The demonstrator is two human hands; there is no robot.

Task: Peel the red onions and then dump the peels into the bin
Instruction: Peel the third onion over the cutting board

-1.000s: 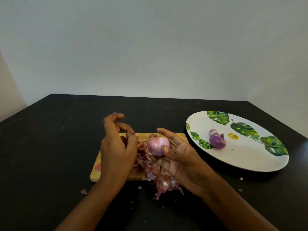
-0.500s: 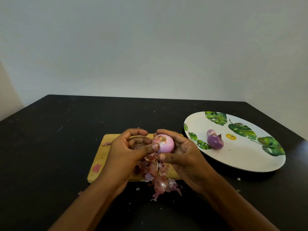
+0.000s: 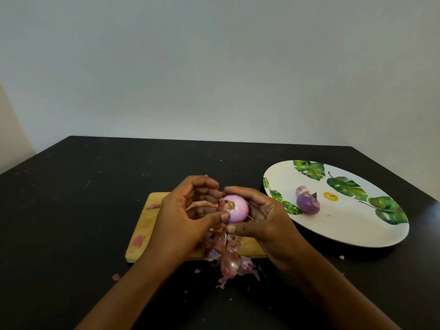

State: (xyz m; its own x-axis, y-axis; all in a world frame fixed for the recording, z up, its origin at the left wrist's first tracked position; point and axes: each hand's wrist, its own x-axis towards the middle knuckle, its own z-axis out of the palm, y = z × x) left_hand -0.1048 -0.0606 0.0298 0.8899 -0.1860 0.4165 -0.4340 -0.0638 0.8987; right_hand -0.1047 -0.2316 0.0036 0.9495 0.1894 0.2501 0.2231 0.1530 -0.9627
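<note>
The right hand [image 3: 264,217] cupped a pale pink, nearly peeled red onion [image 3: 235,209], fingers curled round it. The left hand [image 3: 181,220] curled against it, thumb pressing beside the brown root end. Beneath lay reddish papery peels [image 3: 228,258] on a wooden cutting board [image 3: 142,225], on a black desk [image 3: 71,210] before a plain white wall [image 3: 214,67].
</note>
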